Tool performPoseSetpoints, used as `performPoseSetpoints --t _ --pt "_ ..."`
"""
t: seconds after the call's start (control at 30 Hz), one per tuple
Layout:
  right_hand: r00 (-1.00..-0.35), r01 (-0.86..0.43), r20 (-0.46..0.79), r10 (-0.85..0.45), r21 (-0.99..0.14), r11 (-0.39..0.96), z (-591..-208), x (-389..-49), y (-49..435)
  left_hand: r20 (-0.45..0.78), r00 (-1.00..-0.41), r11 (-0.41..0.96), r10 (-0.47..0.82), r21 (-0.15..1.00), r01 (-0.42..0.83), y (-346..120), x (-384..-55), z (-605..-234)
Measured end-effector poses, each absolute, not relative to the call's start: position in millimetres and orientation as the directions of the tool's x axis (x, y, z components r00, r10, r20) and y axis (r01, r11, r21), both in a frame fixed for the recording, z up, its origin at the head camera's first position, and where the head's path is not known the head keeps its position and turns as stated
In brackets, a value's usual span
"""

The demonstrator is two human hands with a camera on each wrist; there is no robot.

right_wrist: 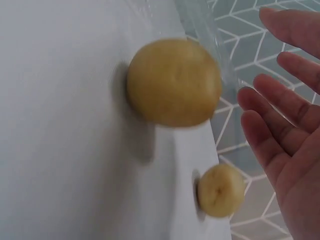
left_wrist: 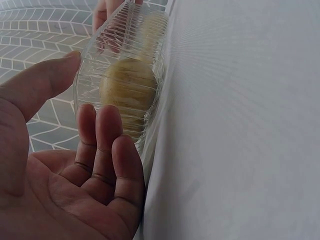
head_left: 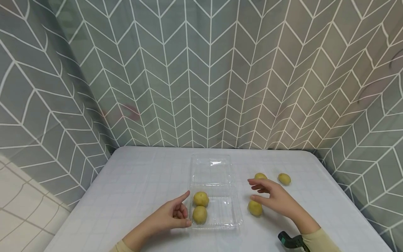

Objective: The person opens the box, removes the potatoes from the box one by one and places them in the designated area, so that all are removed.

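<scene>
A clear plastic clamshell box (head_left: pixel 220 213) lies on the table with its lid (head_left: pixel 211 171) folded back. Two yellow potatoes (head_left: pixel 200 198) sit in a column along its left side. My left hand (head_left: pixel 173 213) is at the left wall, its thumb touching the rim (left_wrist: pixel 77 95) and its other fingers loosely bent beside the wall. My right hand (head_left: pixel 274 196) hovers right of the box with relaxed fingers and holds nothing. A loose potato (head_left: pixel 255 208) lies below it, large in the right wrist view (right_wrist: pixel 175 82). Another potato (head_left: pixel 260 175) is partly hidden behind its fingers.
One more potato (head_left: pixel 284 179) rests farther right on the white-covered table (head_left: pixel 141 175). A black wrist device (head_left: pixel 291 241) is strapped at the right sleeve. Patterned grey curtains (head_left: pixel 201 77) surround the table at the back and sides.
</scene>
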State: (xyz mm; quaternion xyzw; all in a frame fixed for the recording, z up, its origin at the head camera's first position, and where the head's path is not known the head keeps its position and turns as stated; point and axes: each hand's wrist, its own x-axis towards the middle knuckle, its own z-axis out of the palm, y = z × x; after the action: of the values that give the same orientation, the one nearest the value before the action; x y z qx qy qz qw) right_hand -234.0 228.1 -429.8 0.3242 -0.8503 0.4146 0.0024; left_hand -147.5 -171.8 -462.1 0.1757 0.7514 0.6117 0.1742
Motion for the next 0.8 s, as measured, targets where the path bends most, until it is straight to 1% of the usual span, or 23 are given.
performPoseSetpoints --t 0.13,0.3,0.53,0.8 --pt "-0.765 -0.579 0.291 -0.574 -0.700 0.418 -428 -235 218 -0.048 -0.875 0.187 0.482 0.981 0.049 -172 -147 -461" --pt "-0.746 -0.588 0.281 -0.604 -0.703 0.399 -426 -237 207 -0.041 -0.874 0.185 0.484 0.981 0.056 -172 -147 -462" --pt "-0.696 -0.620 0.304 -0.650 -0.711 0.332 -424 -238 193 -0.051 -0.879 0.188 0.475 0.981 0.045 -172 -147 -463" --pt "-0.705 -0.584 0.246 -0.665 -0.735 0.346 -420 -238 173 -0.039 -0.874 0.173 0.484 0.984 0.052 -172 -147 -461"
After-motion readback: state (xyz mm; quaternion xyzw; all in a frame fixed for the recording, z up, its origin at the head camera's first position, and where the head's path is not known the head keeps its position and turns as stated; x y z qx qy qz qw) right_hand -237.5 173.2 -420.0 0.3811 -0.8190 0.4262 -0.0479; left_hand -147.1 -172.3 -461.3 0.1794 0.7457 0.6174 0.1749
